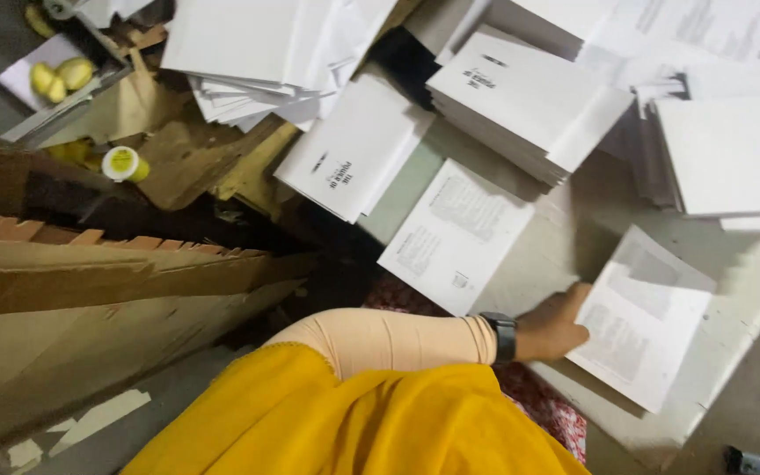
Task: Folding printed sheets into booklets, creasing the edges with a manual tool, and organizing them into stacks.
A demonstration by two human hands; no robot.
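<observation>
My left hand point(554, 327), with a black watch on the wrist and a beige sleeve, reaches to the right and grips the near edge of a folded printed sheet point(644, 321). The sheet lies on a pale grey board point(732, 343). A second printed sheet point(456, 236) lies just left of the hand, apart from it. My yellow garment point(354, 422) fills the bottom of the view. My right hand is out of sight.
Stacks of white printed booklets point(529, 97) crowd the top and right. One booklet stack point(354, 149) sits at the board's left edge. Brown cardboard sheets point(90, 281) lie at left. A small yellow-lidded container point(121, 164) and yellow fruits point(62, 77) are at top left.
</observation>
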